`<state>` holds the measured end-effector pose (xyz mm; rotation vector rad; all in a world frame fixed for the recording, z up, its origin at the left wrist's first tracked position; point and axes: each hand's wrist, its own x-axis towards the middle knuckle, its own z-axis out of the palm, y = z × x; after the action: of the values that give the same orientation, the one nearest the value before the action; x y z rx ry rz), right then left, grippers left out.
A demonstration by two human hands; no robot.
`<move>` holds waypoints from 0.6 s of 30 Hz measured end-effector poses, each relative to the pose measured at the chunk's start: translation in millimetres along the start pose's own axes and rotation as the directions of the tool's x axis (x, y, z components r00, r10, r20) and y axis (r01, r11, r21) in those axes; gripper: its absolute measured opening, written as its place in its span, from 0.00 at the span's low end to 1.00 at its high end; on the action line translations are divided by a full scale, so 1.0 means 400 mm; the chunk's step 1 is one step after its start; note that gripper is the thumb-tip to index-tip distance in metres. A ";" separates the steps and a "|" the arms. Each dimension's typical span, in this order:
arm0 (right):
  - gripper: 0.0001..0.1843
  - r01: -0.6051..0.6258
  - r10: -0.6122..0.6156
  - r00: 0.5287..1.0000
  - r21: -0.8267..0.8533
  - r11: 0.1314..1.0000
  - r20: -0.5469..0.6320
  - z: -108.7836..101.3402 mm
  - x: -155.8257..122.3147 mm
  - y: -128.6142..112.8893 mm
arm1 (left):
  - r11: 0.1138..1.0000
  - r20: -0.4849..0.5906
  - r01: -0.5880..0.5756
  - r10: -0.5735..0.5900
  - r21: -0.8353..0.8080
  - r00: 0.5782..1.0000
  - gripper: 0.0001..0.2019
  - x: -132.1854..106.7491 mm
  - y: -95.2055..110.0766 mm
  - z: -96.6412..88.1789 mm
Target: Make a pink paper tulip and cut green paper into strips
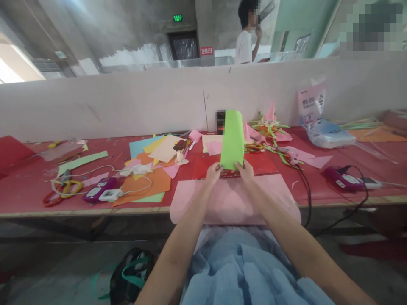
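A bright green sheet of paper (233, 142) stands upright between my hands, its top end curving slightly. My left hand (214, 171) pinches its lower left corner, and my right hand (245, 170) grips the lower right corner. Below my wrists a large pink sheet (229, 199) covers the table edge and bends down over it. Just behind that lies a red sheet (203, 166), partly hidden by the green paper and my hands.
Coloured paper (149, 180), scissors (62, 192) and a purple device (100, 189) with white cables lie left. On the right are paper figures (269, 120), another purple device (343, 178) and a plastic bag (329, 132). Behind a low white partition (143, 97) stands a person (244, 44).
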<state>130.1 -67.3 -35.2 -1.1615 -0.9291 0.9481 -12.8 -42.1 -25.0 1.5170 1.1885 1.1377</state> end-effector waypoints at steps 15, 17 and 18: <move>0.20 -0.009 0.010 1.000 0.039 0.999 -0.013 -0.012 0.003 -0.004 | 0.875 0.073 0.264 -0.256 -0.407 0.964 0.09 -0.006 0.023 0.008; 0.20 0.001 -0.001 1.000 0.029 1.000 0.000 -0.013 0.003 -0.002 | 0.925 0.007 0.196 -0.205 -0.325 0.979 0.09 -0.002 0.018 0.004; 0.20 0.004 -0.004 1.000 0.016 1.000 0.008 -0.013 0.002 -0.002 | 0.953 -0.036 0.153 -0.168 -0.261 0.985 0.09 -0.001 0.016 0.001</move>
<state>135.5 -68.3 -35.0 -1.1428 -0.9281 0.9558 -11.2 -43.4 -19.1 1.1763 1.1318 1.1821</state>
